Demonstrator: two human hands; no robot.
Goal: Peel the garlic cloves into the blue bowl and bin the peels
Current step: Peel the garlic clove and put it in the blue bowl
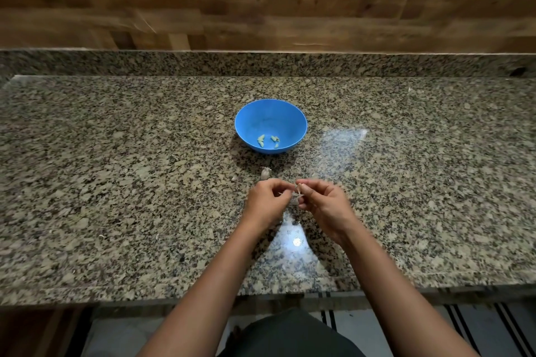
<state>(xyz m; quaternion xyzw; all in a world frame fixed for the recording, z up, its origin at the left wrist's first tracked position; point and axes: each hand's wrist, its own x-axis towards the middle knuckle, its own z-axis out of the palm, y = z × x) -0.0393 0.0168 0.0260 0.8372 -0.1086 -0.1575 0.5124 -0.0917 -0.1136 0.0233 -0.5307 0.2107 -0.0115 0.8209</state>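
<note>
Left hand [265, 200] & right hand [324, 203] both pinch 1 garlic clove [295, 199] between fingertips, just above tabletop [116, 182]; blue bowl [271, 116], w/ a few peeled cloves [268, 140], lies straight ahead, more in line w/ left hand; 1 unpeeled clove [264, 173] lies between.

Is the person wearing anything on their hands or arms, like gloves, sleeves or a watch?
No. The left hand and right hand are bare, without gloves, and both forearms are uncovered as far as the view shows: no sleeves, watch or bracelet. The hands are a little blurred, so a thin ring cannot be ruled out. Below, a dark garment covers the body.
</note>
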